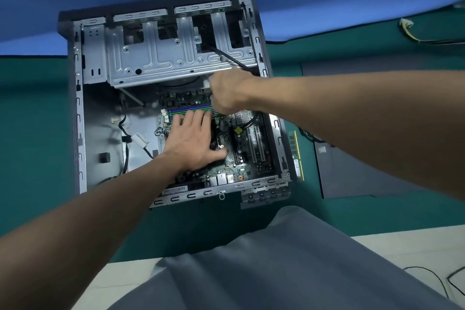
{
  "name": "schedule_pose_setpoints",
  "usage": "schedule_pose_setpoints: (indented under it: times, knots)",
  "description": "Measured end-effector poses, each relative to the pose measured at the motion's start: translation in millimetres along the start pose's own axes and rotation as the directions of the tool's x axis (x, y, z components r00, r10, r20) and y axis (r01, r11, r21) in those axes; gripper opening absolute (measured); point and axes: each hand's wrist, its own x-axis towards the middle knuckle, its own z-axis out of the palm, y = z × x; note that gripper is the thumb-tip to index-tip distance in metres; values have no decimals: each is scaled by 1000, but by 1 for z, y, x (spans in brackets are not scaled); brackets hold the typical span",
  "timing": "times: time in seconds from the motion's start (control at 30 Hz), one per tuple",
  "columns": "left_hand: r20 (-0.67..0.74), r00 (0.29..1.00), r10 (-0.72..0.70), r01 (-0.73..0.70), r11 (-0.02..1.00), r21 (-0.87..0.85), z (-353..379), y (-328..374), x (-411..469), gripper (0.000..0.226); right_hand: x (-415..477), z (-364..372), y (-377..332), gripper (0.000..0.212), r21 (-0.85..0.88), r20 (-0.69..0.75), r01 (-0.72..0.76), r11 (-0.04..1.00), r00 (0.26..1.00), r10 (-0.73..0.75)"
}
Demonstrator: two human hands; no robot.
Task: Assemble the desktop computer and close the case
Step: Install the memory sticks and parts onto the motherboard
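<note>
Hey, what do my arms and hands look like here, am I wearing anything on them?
Both arms are bare as far as the picture shows: no sleeves, no gloves. The left hand and right hand show no watch, band or ring, though the right is blurred. Below them shows grey clothing.

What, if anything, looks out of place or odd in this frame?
Nothing looks damaged or spilled. A loose memory module lies on the green mat just outside the right wall of the computer case, and a yellow-wired connector sits alone at far right; both look not yet fitted.
</note>
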Motion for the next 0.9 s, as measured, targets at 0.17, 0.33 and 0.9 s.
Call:
schedule_pose_setpoints:
  times: [0.17,0.33,0.9]
  knots:
    - [29,1000,7,-7,1000,8,-1,0,0,100,-11,-5,-4,26,-481,155,300,824,954,-257]
    - [47,999,21,-22,1000,19,0,0,0,103,-14,1,-9,8,-560,68,411,720,888,-455]
    - [-10,999,41,-41,995,-91,-1,-2,-1,95,-17,8,-22,28,-514,54,296,805,948,-314]
